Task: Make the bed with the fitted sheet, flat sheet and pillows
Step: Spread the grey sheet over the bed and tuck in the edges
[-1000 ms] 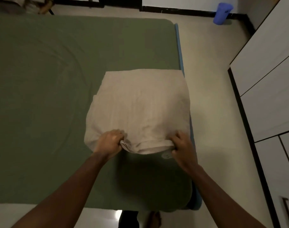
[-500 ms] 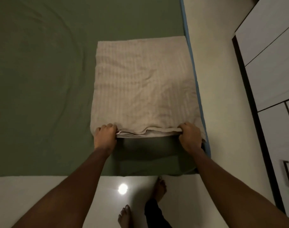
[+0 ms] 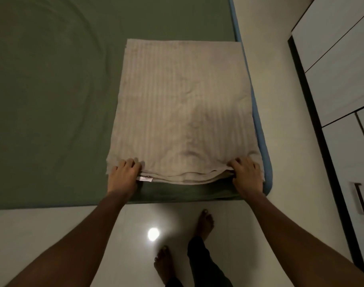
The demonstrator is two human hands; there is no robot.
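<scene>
A folded beige striped flat sheet (image 3: 183,112) lies on the near right corner of the bed, which is covered by a green fitted sheet (image 3: 52,100). My left hand (image 3: 124,175) grips the sheet's near left corner, beside a small white label (image 3: 145,178). My right hand (image 3: 246,176) grips the near right corner, fingers curled over the folded layers. The sheet lies flat, its near edge close to the foot of the bed. No pillows are in view.
The blue mattress edge (image 3: 262,146) runs along the bed's right side. White wardrobe doors (image 3: 342,79) with a dark handle (image 3: 361,201) stand to the right. My bare feet (image 3: 205,222) stand on the glossy white floor (image 3: 280,141) at the foot of the bed.
Both hands have pulled the folded sheet toward the foot of the bed and spread apart to its near corners. I have stepped back, so my feet and more floor show.
</scene>
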